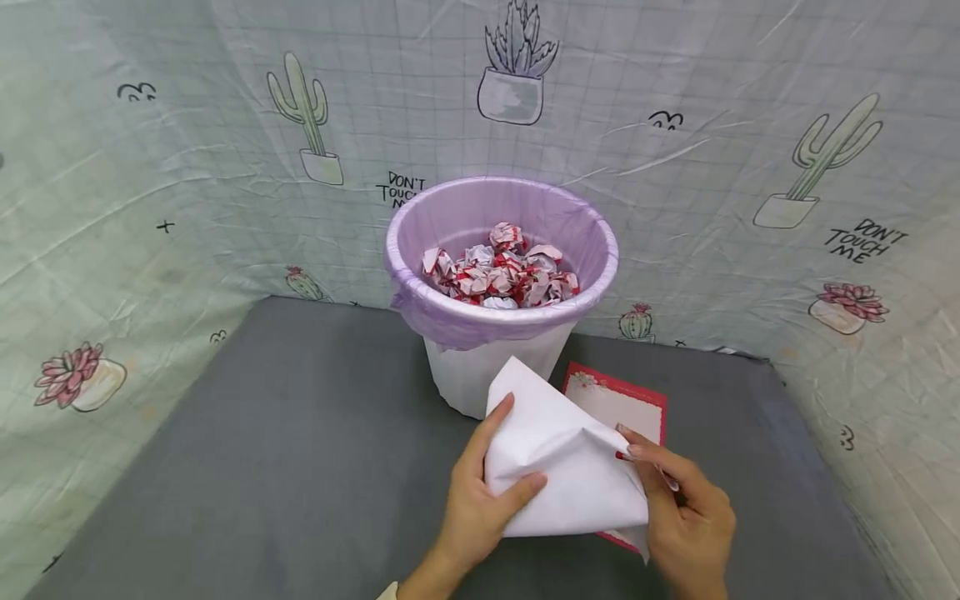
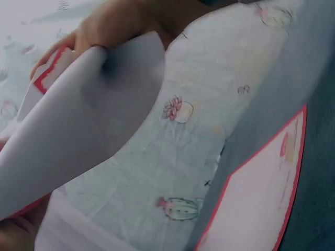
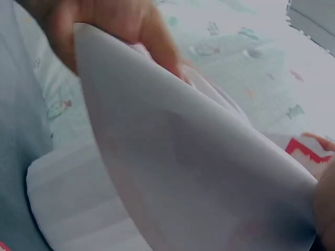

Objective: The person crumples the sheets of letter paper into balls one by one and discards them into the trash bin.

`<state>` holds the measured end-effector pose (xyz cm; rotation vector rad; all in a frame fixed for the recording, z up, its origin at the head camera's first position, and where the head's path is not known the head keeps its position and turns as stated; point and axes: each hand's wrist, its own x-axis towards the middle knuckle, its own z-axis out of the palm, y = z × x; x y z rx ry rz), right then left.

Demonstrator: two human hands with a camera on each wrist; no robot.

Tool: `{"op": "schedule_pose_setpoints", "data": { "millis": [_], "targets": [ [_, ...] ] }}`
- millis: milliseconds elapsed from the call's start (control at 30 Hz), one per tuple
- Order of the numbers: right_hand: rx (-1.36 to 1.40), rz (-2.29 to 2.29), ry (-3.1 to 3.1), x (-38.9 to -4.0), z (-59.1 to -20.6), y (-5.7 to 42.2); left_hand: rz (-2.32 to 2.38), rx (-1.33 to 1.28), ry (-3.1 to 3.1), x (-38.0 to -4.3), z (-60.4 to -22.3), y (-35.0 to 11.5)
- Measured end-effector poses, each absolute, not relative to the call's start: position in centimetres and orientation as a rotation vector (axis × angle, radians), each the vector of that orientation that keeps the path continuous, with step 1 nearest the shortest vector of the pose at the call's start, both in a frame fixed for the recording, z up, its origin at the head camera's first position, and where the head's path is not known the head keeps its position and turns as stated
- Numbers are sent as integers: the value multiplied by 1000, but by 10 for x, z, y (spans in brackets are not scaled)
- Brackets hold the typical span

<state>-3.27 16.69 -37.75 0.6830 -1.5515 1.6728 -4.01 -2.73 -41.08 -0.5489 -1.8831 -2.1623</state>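
Both hands hold one white sheet of paper, bent and creased, in front of the bin. My left hand grips its left side, thumb on the near face. At its right edge my right hand pinches the paper with curled fingers. A red border shows on the sheet's other face in the left wrist view. Beneath it, a red-bordered printed sheet lies flat on the grey surface, partly covered. In the right wrist view the held paper hides much of the scene.
Behind the hands stands a white bin with a purple liner folded over its rim. Several crumpled red-and-white paper balls lie inside. A grey surface extends around it, with cactus-printed cloth hanging behind and at the sides.
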Motion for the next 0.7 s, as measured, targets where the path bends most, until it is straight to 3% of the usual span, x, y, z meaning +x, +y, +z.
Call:
{"op": "schedule_pose_setpoints", "data": {
  "millis": [400,700],
  "targets": [
    [518,1499,-1452,-20,-374,117,-1495,-1072,-1505,-33,-388,-11],
    [1039,1919,-1277,-17,-396,98,-1218,-1184,-1332,-40,-383,-1]
  ]
}}
